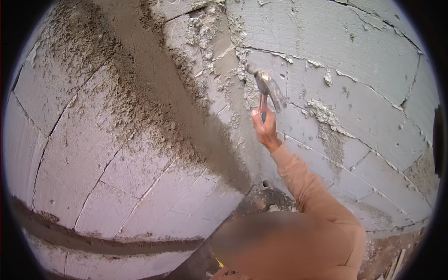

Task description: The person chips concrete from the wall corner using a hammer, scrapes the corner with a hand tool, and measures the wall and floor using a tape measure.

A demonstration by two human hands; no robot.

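My right hand [266, 129], at the end of an orange-brown sleeve, is closed around the handle of a claw hammer [264, 83]. Motion smears the hammer's head, which is raised in front of the corner where two block walls meet. Rough, lumpy mortar [225, 56] runs down this corner beside the hammer. I cannot tell whether the hammer touches the wall. My left hand is out of view.
A broad band of brown mortar [154, 74] slopes down the left block wall [88, 158]. The right wall [340, 88] has mortar ridges along its joints. An open pipe end [266, 183] stands below the corner. Wood strips [396, 263] lie at the lower right.
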